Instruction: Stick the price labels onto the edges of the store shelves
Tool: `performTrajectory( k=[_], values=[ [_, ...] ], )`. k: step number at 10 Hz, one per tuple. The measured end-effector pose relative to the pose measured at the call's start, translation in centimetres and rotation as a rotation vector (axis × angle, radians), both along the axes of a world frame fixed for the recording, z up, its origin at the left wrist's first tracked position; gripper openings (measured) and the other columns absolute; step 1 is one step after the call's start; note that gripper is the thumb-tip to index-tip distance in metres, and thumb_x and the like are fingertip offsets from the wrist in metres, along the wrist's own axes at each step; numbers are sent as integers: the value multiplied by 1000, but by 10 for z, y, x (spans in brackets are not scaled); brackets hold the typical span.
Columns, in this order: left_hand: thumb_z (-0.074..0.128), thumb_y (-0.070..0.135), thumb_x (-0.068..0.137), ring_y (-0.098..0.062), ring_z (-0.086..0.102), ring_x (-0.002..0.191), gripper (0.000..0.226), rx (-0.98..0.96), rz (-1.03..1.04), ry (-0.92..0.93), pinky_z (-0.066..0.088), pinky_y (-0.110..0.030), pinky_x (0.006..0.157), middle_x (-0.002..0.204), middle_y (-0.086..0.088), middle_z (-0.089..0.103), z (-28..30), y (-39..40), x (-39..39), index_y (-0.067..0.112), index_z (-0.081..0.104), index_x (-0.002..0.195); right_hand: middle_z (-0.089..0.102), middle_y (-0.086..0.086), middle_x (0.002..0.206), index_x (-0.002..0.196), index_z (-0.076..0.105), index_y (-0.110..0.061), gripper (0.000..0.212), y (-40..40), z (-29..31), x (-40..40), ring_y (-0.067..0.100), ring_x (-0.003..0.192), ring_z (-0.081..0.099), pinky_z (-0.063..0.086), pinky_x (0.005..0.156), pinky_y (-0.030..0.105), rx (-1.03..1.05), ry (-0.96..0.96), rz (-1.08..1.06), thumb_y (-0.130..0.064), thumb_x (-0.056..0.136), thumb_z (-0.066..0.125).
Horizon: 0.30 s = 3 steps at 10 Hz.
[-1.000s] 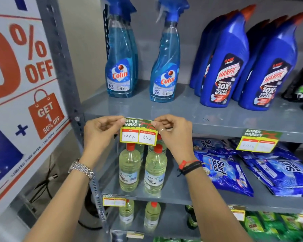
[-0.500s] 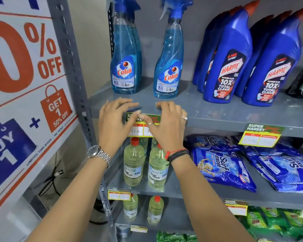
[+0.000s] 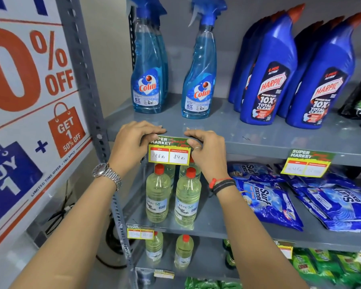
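A green and yellow price label reading 126 and 84 lies against the front edge of the grey shelf, below the two Colin spray bottles. My left hand pinches its upper left corner and my right hand pinches its upper right corner, with fingers curled over the shelf lip. The label's lower part hangs below the edge, in front of the yellow liquid bottles.
Another label is stuck further right on the same edge, under the Harpic bottles. Smaller labels mark the lower shelves. Blue Surf Excel packs lie at right. A perforated upright and a discount poster stand at left.
One second ago both hands held the label just below the edge. They then pressed flat over it, and now the fingers have drawn back to its top corners, uncovering the prices.
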<state>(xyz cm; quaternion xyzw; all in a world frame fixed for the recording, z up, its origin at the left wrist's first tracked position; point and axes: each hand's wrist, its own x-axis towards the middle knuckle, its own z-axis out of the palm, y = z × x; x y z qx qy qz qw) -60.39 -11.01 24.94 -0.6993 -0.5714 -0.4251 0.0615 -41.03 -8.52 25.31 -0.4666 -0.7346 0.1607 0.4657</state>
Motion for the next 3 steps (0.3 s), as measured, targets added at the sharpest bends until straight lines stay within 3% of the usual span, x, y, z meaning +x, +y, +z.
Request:
performTrajectory(
  k=[2, 3],
  values=[
    [55, 3, 89, -4, 57, 93, 36, -95, 1, 30, 47, -26, 84, 111, 9, 71, 8, -7, -2, 27, 70, 110, 68, 4, 116, 109, 68, -21, 29, -3, 4, 5, 17, 108, 61, 42, 100, 24, -49, -61, 61, -6, 86, 58],
    [62, 22, 88, -5, 62, 104, 34, -206, 8, 21, 49, -31, 95, 116, 8, 70, 33, -10, 4, 27, 62, 121, 65, 6, 122, 120, 60, -21, 36, -2, 17, 12, 17, 114, 58, 44, 104, 40, -59, -83, 117, -27, 85, 63]
  ],
)
